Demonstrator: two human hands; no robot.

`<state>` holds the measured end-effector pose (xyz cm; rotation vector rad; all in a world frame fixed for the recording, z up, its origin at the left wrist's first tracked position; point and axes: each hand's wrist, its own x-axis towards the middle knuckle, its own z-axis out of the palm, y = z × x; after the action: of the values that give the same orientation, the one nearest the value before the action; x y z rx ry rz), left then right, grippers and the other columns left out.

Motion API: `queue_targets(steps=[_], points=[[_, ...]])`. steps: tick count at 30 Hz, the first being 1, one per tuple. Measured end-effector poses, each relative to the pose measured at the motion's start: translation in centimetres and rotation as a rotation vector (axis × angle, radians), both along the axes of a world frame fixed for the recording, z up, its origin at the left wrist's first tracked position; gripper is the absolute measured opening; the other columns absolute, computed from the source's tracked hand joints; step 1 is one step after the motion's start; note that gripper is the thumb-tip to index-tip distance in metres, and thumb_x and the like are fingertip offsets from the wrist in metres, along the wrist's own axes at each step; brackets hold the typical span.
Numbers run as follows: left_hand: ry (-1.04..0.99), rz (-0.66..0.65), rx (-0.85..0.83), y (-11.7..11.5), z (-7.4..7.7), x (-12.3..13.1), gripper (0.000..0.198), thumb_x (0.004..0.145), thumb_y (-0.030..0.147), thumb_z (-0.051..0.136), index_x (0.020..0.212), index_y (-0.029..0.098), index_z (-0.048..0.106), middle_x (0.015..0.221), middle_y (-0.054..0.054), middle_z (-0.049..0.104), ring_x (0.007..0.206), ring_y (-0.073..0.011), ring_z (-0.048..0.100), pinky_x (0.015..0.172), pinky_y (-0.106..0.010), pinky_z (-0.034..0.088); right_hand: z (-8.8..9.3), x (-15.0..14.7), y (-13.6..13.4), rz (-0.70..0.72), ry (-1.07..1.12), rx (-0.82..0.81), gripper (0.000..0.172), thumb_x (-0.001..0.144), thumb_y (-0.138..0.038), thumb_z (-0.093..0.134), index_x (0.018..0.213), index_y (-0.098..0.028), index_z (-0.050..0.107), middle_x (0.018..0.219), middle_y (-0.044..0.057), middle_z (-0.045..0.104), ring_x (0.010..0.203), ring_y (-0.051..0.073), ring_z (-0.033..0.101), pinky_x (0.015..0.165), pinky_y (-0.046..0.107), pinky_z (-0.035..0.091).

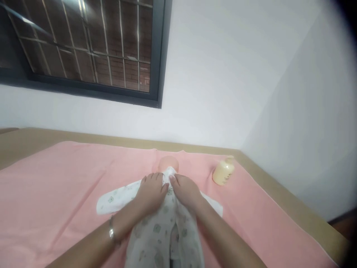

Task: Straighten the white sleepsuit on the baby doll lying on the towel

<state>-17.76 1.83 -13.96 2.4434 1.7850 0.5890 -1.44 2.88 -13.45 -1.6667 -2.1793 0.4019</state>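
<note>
My left forearm (92, 243) and right forearm (224, 229) slant inward from the lower corners of the frame. Just below centre, my left hand (152, 190) lies back up, fingers (151, 177) pointing upward, while my right hand (187, 189) pinches, thumb (173, 181) angled up-left, its other fingers mostly hidden.

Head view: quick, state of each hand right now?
Left hand: on the printed garment, upper front; grip cannot be told.
Right hand: closed, holding the printed garment's upper front.

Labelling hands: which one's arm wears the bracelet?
The left hand: a silver bracelet sits on its arm; the right hand's shows none. Both touch the garment.
</note>
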Motion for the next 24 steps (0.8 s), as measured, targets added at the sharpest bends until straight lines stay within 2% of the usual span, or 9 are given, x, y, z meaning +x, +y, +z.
queue_targets(steps=[3, 5, 9, 12, 15, 17, 19, 22, 24], points=[[0.082, 0.008, 0.070, -0.6, -0.2, 0.6, 0.034, 0.090, 0.030, 0.032, 0.104, 0.013, 0.058, 0.112, -0.015, 0.060, 0.105, -0.0295, 0.053, 0.090, -0.043, 0.038, -0.3, 0.5, 1.3, -0.007, -0.003, -0.062, 0.067, 0.098, -0.052, 0.009, 0.093, -0.015, 0.064, 0.093, 0.013, 0.067, 0.083, 0.021, 0.061, 0.068, 0.029, 0.038], [0.041, 0.021, 0.023, -0.1, -0.2, 0.3, 0.035, 0.090, 0.032, 0.033, 0.106, 0.014, 0.058, 0.112, -0.014, 0.061, 0.106, -0.0289, 0.053, 0.090, -0.042, 0.038, -0.1, 0.5, 1.1, 0.005, -0.003, -0.070, 0.067, 0.098, -0.052, 0.009, 0.091, -0.014, 0.064, 0.092, 0.013, 0.067, 0.081, 0.021, 0.060, 0.067, 0.028, 0.038], [-0.152, 0.036, -0.188, 1.7, 0.0, -1.2, 0.043, 0.093, 0.047, 0.029, 0.101, 0.019, 0.061, 0.102, -0.010, 0.065, 0.095, -0.0250, 0.059, 0.082, -0.035, 0.043, 0.9, -0.3, -1.7, 0.043, -0.059, 0.112, 0.059, 0.099, -0.049, 0.013, 0.096, -0.015, 0.062, 0.095, 0.013, 0.065, 0.087, 0.022, 0.058, 0.074, 0.030, 0.037], [-0.162, 0.020, -0.226, 1.5, 0.4, -1.2, 0.041, 0.093, 0.047, 0.029, 0.097, 0.022, 0.061, 0.101, -0.008, 0.066, 0.095, -0.0245, 0.060, 0.082, -0.035, 0.043, 1.5, -0.7, -3.4, 0.157, -0.093, 0.184, 0.053, 0.100, -0.043, 0.016, 0.096, -0.017, 0.061, 0.097, 0.012, 0.065, 0.092, 0.022, 0.057, 0.080, 0.031, 0.036], [-0.012, 0.052, -0.100, -0.1, 0.5, -0.3, 0.036, 0.093, 0.038, 0.030, 0.100, 0.021, 0.061, 0.111, -0.012, 0.063, 0.105, -0.0290, 0.055, 0.092, -0.043, 0.037, 1.3, -0.5, -2.8, 0.103, -0.079, 0.140, 0.052, 0.099, -0.045, 0.018, 0.095, -0.017, 0.062, 0.097, 0.012, 0.065, 0.089, 0.023, 0.058, 0.078, 0.031, 0.037], [0.082, 0.075, -0.006, -1.2, 0.3, 0.4, 0.036, 0.092, 0.034, 0.032, 0.108, 0.017, 0.059, 0.118, -0.016, 0.059, 0.111, -0.0320, 0.051, 0.097, -0.049, 0.031, 0.9, -0.1, -1.5, 0.024, -0.053, 0.072, 0.055, 0.099, -0.047, 0.017, 0.096, -0.016, 0.062, 0.097, 0.012, 0.065, 0.087, 0.022, 0.059, 0.074, 0.031, 0.038], [0.122, 0.088, 0.033, -1.6, 0.2, 0.8, 0.037, 0.091, 0.033, 0.033, 0.112, 0.015, 0.057, 0.120, -0.017, 0.058, 0.112, -0.0329, 0.049, 0.098, -0.051, 0.028, 0.5, 0.3, -0.2, 0.003, -0.022, -0.008, 0.057, 0.099, -0.049, 0.015, 0.099, -0.016, 0.062, 0.098, 0.012, 0.066, 0.087, 0.022, 0.060, 0.072, 0.031, 0.039], [0.057, 0.108, -0.034, -0.7, 0.1, 0.4, 0.038, 0.091, 0.037, 0.032, 0.106, 0.015, 0.059, 0.113, -0.016, 0.061, 0.107, -0.0311, 0.053, 0.094, -0.047, 0.034, 0.5, 0.4, 0.2, 0.025, 0.006, -0.072, 0.061, 0.098, -0.052, 0.012, 0.100, -0.016, 0.062, 0.097, 0.012, 0.066, 0.087, 0.022, 0.060, 0.071, 0.030, 0.040], [-0.052, 0.105, -0.123, 0.4, 0.2, -0.3, 0.041, 0.091, 0.044, 0.032, 0.102, 0.017, 0.061, 0.107, -0.014, 0.064, 0.101, -0.0287, 0.056, 0.088, -0.041, 0.039, 0.9, 0.2, -0.8, 0.045, -0.023, -0.025, 0.060, 0.098, -0.052, 0.014, 0.099, -0.015, 0.061, 0.098, 0.013, 0.065, 0.088, 0.022, 0.059, 0.072, 0.030, 0.040]])
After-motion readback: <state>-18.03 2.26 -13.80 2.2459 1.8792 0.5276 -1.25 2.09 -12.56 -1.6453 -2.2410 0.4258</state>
